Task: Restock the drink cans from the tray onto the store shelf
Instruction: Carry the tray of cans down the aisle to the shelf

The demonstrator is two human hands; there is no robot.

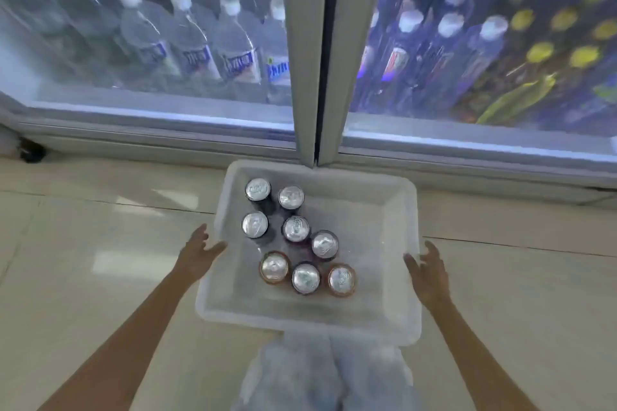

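A white translucent plastic tray sits on the tiled floor right in front of two glass cooler doors. Several drink cans stand upright inside it, grouped in its left and middle part; most are dark, two near the front are orange-brown. My left hand is at the tray's left rim, fingers spread, thumb touching or nearly touching the edge. My right hand hovers at the right rim, fingers apart. Neither hand holds a can.
Both cooler doors are shut; their white frames meet just above the tray. Water bottles fill the left cooler, dark and yellow-capped bottles the right. My legs in light trousers are just below the tray. Beige floor tiles lie either side.
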